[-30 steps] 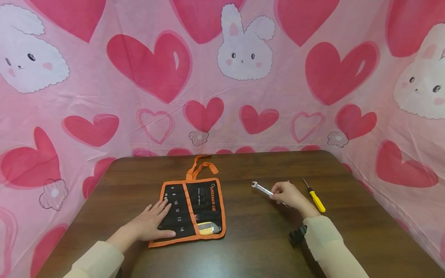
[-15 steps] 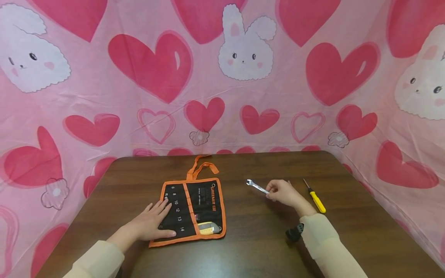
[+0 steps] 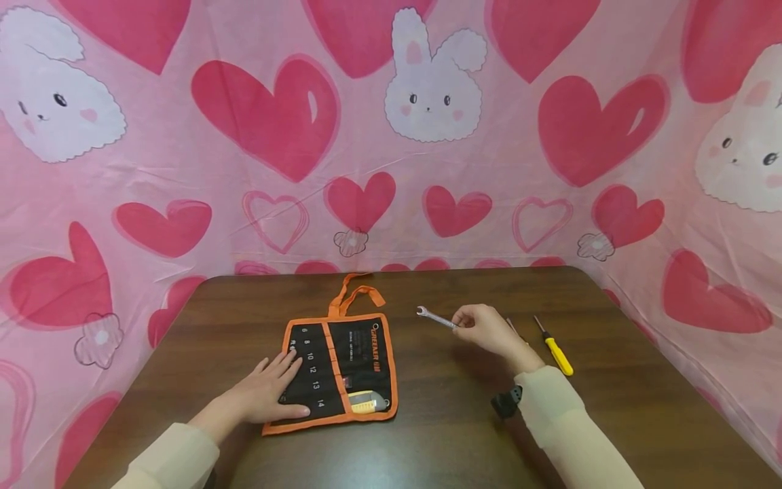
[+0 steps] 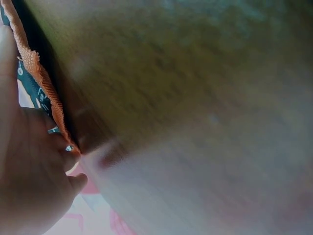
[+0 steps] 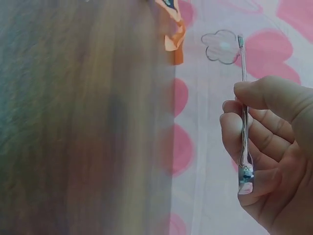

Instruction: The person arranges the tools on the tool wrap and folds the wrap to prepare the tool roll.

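Observation:
A black tool pouch (image 3: 360,346) with orange trim lies unrolled on the table, its pockets numbered. My left hand (image 3: 263,390) rests on its left part with fingers spread; in the left wrist view, that hand (image 4: 36,166) lies along the pouch's orange edge (image 4: 45,85). A yellow and grey utility knife (image 3: 366,402) sits in the pouch's lower right pocket. To the right of the pouch, my right hand (image 3: 485,331) pinches a silver wrench (image 3: 435,316) above the table, open end pointing left. The right wrist view shows the wrench (image 5: 245,127) between thumb and fingers.
A screwdriver (image 3: 557,354) with a yellow handle lies on the wooden table (image 3: 440,435) to the right. Beside my right wrist, a thin metal piece (image 3: 513,327) is mostly hidden. Orange ties (image 3: 360,293) stretch toward the back edge. A pink heart-patterned cloth (image 3: 452,163) hangs behind.
My right hand has moved left and slightly away from me, carrying the wrench toward the pouch. More of the thin metal piece shows behind it. The left hand stays on the pouch.

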The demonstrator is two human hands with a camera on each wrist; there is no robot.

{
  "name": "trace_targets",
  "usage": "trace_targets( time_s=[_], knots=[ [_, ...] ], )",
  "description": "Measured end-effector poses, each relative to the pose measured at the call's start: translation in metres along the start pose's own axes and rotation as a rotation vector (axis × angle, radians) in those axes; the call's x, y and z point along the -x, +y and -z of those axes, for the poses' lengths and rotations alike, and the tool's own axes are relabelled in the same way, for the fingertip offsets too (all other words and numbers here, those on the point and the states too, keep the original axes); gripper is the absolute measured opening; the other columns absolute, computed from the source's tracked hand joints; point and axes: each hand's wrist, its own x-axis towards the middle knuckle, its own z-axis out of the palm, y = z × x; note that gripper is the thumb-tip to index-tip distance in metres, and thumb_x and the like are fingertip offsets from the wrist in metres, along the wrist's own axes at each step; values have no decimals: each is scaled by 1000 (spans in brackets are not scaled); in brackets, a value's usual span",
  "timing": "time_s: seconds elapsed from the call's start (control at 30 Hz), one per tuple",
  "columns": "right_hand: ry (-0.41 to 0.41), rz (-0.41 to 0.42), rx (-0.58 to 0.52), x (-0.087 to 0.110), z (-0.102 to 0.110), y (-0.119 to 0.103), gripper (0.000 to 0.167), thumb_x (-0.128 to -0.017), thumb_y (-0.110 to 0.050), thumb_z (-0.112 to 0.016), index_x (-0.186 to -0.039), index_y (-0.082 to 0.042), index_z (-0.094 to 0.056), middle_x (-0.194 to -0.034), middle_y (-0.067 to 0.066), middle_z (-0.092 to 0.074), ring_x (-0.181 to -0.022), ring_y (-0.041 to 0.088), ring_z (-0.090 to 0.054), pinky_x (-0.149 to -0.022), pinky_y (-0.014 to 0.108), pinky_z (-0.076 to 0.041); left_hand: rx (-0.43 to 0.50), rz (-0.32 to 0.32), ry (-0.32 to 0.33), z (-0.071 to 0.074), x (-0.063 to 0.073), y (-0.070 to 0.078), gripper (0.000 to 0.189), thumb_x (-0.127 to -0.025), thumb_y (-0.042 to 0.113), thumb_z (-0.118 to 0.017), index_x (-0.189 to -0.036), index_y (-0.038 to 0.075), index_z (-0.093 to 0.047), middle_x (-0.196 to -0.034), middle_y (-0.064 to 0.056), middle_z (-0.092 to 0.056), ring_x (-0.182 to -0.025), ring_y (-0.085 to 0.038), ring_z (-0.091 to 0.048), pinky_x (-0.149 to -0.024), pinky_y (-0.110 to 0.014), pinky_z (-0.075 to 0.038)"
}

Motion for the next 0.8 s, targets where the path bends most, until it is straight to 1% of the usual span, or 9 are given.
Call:
trace_targets(
  time_s=[0.03, 0.27, 0.47, 0.8],
  knots=[
    [-1, -5, 5, -1, 0, -2, 5, -81, -6, -67, -85, -4, -64, -72, -3, -59, -67, 15, -52, -61, 32, -45, 0, 1, -1, 0, 0, 0, 100, -74, 71, -54, -142, 1, -31, -147, -21, -22, -134, -39, -15, -104, -58, -10],
    [-2, 55, 20, -9, -2, -18, 5, -81, -8, -68, -84, -5, -65, -72, -4, -59, -67, 13, -52, -60, 30, -45, 0, 8, -1, 0, 0, 1, 100, -73, 71, -55, -142, 1, -31, -147, -21, -22, -134, -39, -15, -104, -58, -10],
    [-6, 88, 31, -15, -8, -27, 5, -81, -9, -70, -83, -7, -66, -72, -6, -60, -67, 12, -54, -61, 30, -46, 10, 16, -5, 0, 0, 2, 100, -73, 70, -56, -142, 1, -32, -147, -21, -22, -134, -39, -16, -104, -59, -10],
    [4, 105, 83, -24, -18, -39, 5, -81, -13, -71, -84, -12, -67, -73, -9, -61, -67, 8, -55, -63, 30, -46, 11, 12, -7, 1, 0, 3, 99, -74, 69, -55, -142, 0, -31, -147, -21, -22, -134, -39, -15, -104, -59, -10]
  ],
)
